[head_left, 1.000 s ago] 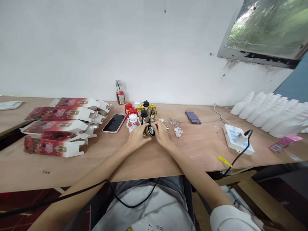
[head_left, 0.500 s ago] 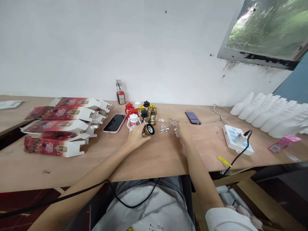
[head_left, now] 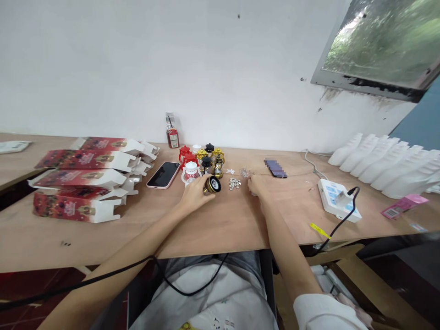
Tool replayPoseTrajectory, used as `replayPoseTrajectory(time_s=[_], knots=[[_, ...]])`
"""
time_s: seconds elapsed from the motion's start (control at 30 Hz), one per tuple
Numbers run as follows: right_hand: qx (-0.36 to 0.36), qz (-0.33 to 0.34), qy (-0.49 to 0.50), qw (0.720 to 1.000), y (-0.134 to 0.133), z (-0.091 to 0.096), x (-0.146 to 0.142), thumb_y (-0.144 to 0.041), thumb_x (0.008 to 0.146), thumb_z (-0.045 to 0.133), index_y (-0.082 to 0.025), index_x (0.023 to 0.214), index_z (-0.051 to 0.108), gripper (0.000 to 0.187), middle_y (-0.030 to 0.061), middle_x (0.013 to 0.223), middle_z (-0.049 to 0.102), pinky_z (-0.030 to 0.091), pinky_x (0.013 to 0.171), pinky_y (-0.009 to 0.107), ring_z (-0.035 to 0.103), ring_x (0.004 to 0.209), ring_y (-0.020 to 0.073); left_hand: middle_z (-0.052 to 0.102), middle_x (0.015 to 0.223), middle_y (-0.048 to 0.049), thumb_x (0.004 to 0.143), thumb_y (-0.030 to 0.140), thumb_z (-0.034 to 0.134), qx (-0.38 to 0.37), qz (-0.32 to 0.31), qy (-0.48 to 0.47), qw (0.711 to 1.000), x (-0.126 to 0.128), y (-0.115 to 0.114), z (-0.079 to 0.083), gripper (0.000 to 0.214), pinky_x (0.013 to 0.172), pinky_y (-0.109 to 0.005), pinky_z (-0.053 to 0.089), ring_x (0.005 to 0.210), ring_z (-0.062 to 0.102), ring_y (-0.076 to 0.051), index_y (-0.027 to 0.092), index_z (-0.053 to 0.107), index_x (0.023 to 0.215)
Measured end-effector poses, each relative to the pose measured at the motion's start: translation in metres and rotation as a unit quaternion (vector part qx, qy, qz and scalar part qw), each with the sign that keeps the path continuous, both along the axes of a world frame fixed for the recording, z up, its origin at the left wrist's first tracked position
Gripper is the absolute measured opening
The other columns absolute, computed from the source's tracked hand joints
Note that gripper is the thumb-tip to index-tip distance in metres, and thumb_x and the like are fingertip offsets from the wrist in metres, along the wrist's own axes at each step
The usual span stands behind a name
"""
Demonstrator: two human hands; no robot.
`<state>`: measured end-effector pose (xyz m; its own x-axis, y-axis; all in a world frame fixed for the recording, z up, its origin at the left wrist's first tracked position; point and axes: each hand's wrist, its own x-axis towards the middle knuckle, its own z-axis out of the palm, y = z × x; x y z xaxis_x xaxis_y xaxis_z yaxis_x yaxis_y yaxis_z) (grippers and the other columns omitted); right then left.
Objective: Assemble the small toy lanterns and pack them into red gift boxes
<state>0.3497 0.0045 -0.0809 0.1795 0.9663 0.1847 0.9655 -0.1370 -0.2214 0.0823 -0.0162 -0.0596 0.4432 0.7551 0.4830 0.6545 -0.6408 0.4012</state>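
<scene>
My left hand [head_left: 194,194] is wrapped round a small black-and-gold lantern [head_left: 213,184], tipped so that its round open base faces me. My right hand [head_left: 258,185] is down at the tabletop with its fingers drawn together over small pale parts; what they pinch, if anything, is hidden. Left of those fingers lies a pile of silver button cells [head_left: 234,184]. A heap of small shiny metal pieces [head_left: 245,173] sits just behind the fingers, and some little white pieces [head_left: 230,171] lie farther left. Behind my left hand stand several mini lanterns [head_left: 190,171] in red, white, gold and black.
Flattened red boxes [head_left: 96,178] are stacked at the left, near a pink-edged phone [head_left: 164,175]. A bottle [head_left: 172,133] stands by the wall. To the right are a dark phone [head_left: 275,167], a power strip [head_left: 338,200], white bottles [head_left: 388,162] and a pink box [head_left: 404,206].
My right hand has moved slightly left, closer to the button cells, its fingers now covering the small pale parts. My left hand keeps hold of the tipped lantern in nearly the same place.
</scene>
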Motion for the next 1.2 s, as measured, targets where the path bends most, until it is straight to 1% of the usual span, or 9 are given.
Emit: replayPoseTrajectory(time_s=[0.3,0.37,0.43,0.5,0.57,0.67,0.73,0.87,1.2], knots=[[0.005,0.021,0.003,1.0,0.002,-0.001,-0.001,-0.014,0.086,0.035,-0.013,0.107,0.06,0.032,0.0152,0.115,0.061,0.043,0.085,0.033,0.058,0.105,0.0247,0.061,0.118,-0.0113,0.066,0.026,0.064,-0.008,-0.011,0.005,1.0,0.0,0.0,-0.001,0.057,0.09,-0.042,0.047,0.107,0.059,-0.028,0.017,0.049,0.12],[0.042,0.03,0.012,0.999,0.001,0.002,-0.007,-0.013,0.086,0.036,-0.014,0.106,0.06,0.031,0.0146,0.115,0.061,0.042,0.087,0.035,0.058,0.106,0.025,0.061,0.119,-0.0112,0.066,0.025,0.064,-0.009,-0.013,0.006,1.0,0.0,0.0,-0.001,0.057,0.09,-0.041,0.047,0.107,0.059,-0.028,0.016,0.049,0.12],[0.134,0.057,0.05,0.988,-0.002,0.005,-0.019,-0.015,0.086,0.039,-0.015,0.103,0.061,0.028,0.0127,0.11,0.064,0.041,0.09,0.036,0.057,0.104,0.0243,0.061,0.119,-0.0108,0.066,0.024,0.064,-0.008,-0.014,0.005,1.0,-0.001,0.001,-0.001,0.056,0.089,-0.041,0.047,0.107,0.059,-0.028,0.017,0.049,0.12],[0.251,0.107,0.124,0.954,-0.008,0.009,-0.035,-0.02,0.087,0.043,-0.017,0.096,0.062,0.022,0.0096,0.098,0.067,0.043,0.089,0.036,0.059,0.097,0.0221,0.061,0.119,-0.0104,0.067,0.024,0.064,-0.006,-0.012,0.002,1.0,-0.001,0.001,-0.002,0.056,0.089,-0.041,0.047,0.107,0.059,-0.028,0.017,0.049,0.12],[0.328,0.183,0.21,0.903,-0.015,0.013,-0.054,-0.025,0.086,0.048,-0.018,0.086,0.063,0.017,0.0065,0.087,0.067,0.046,0.083,0.033,0.061,0.086,0.0188,0.061,0.118,-0.0102,0.067,0.024,0.063,-0.003,-0.012,0.0,1.0,-0.001,0.002,-0.003,0.056,0.088,-0.041,0.047,0.106,0.059,-0.028,0.017,0.049,0.121],[0.343,0.297,0.292,0.842,-0.028,0.017,-0.078,-0.028,0.084,0.055,-0.02,0.078,0.063,0.013,0.0034,0.081,0.066,0.048,0.077,0.03,0.061,0.08,0.016,0.062,0.116,-0.0096,0.067,0.023,0.062,0.005,-0.02,-0.005,1.0,-0.001,0.003,-0.004,0.054,0.087,-0.04,0.048,0.104,0.06,-0.027,0.018,0.049,0.119],[0.331,0.339,0.299,0.829,-0.033,0.018,-0.086,-0.029,0.082,0.059,-0.021,0.076,0.064,0.011,0.003,0.082,0.066,0.049,0.079,0.031,0.062,0.082,0.0156,0.063,0.114,-0.0096,0.067,0.023,0.062,0.011,-0.023,-0.004,1.0,-0.001,0.004,-0.006,0.053,0.085,-0.039,0.048,0.103,0.061,-0.027,0.018,0.05,0.118],[0.321,0.357,0.258,0.838,-0.034,0.014,-0.09,-0.028,0.081,0.062,-0.021,0.076,0.066,0.01,0.004,0.085,0.065,0.049,0.083,0.032,0.062,0.085,0.0157,0.064,0.11,-0.0106,0.069,0.024,0.062,0.026,-0.014,0.019,0.999,-0.002,0.005,-0.007,0.052,0.081,-0.038,0.049,0.099,0.061,-0.027,0.018,0.049,0.119],[0.297,0.366,0.157,0.868,-0.034,0.008,-0.09,-0.023,0.087,0.048,-0.022,0.086,0.065,0.016,0.0075,0.103,0.066,0.048,0.09,0.034,0.062,0.098,0.0173,0.065,0.106,-0.0098,0.069,0.026,0.064,0.036,0.022,0.065,0.997,-0.002,0.003,-0.004,0.053,0.079,-0.036,0.049,0.098,0.062,-0.027,0.019,0.049,0.12]])
